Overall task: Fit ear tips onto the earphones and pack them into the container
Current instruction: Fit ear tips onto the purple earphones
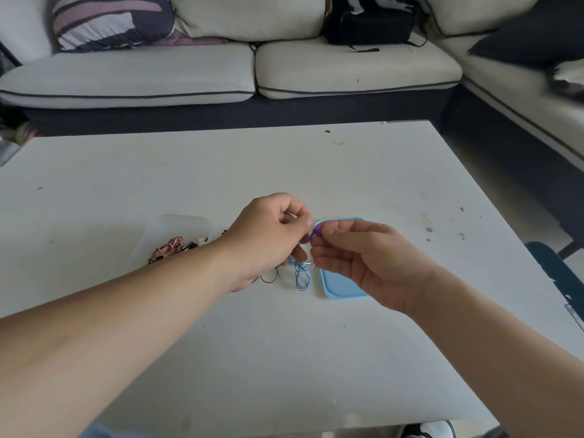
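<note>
Just left of blue lid (343, 287), left hand (271, 235) pinches blue earphone (301, 277) and right hand (357, 260) pinches purple ear tip (317, 231); best pushed on squarely, with slight twist.

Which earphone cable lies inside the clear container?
The red and white cable, bundled in the clear container. The blue cable hangs from the left hand, outside it; the right hand pinches a purple ear tip.

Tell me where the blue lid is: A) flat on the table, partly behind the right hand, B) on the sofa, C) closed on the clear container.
A: the blue lid lies on the table, partly hidden by the right hand, apart from the clear container.
</note>
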